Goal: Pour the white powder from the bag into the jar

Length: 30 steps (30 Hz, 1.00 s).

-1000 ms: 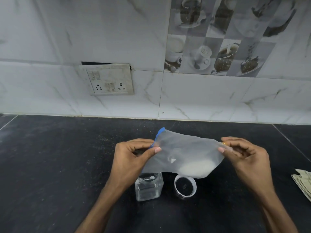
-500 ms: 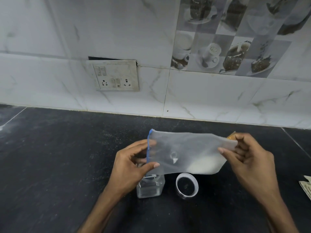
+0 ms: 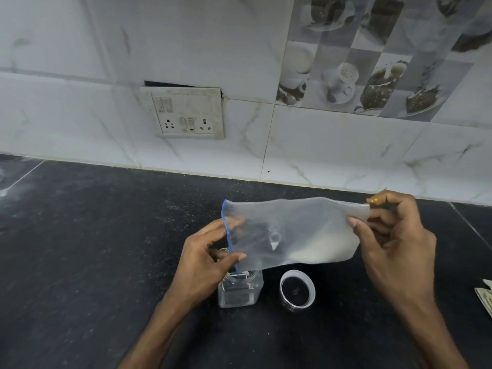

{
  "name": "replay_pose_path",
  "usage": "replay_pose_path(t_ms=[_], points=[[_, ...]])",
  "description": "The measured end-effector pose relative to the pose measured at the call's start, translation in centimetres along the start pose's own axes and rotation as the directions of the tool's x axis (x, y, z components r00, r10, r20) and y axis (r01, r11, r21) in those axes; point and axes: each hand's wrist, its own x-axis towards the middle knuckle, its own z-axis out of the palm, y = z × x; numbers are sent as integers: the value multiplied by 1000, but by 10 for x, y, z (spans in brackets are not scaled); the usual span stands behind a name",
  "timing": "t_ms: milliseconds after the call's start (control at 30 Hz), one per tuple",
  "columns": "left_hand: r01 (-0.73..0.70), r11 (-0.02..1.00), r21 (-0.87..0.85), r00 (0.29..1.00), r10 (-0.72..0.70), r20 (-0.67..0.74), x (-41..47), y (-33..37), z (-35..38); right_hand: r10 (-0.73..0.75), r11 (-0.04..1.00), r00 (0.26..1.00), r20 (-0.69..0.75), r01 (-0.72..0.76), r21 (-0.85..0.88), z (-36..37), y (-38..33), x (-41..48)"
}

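A clear plastic zip bag (image 3: 292,230) with a blue zip strip along its left end is held sideways above the counter. White powder (image 3: 323,251) lies along its lower right part. My left hand (image 3: 207,257) pinches the blue mouth end, which hangs just over the jar's opening. My right hand (image 3: 396,241) pinches the upper right corner of the bag. A small clear square jar (image 3: 239,291) stands lidless under the bag's mouth, partly hidden by my left hand. Its white-rimmed lid (image 3: 297,290) lies on the counter to the right.
The black stone counter (image 3: 93,249) runs to a marble-tiled wall with a switch and socket plate (image 3: 186,113). Folded paper (image 3: 486,298) lies at the right edge of the view.
The bag's mouth end has swung down toward the jar opening while my right hand lifted the other corner; the powder stays in the lower right part.
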Motion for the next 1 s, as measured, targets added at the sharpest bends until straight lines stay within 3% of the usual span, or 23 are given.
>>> replay_pose_path(t_ms=[633,1000], points=[[-54,998,34,997,56,-56,3,-3,-3,-64,993,992,-104,74,97,7,1,5],[-60,998,24,993,62,-97,-2,-6,1,-123,987,988,-93,132,89,10,-6,6]])
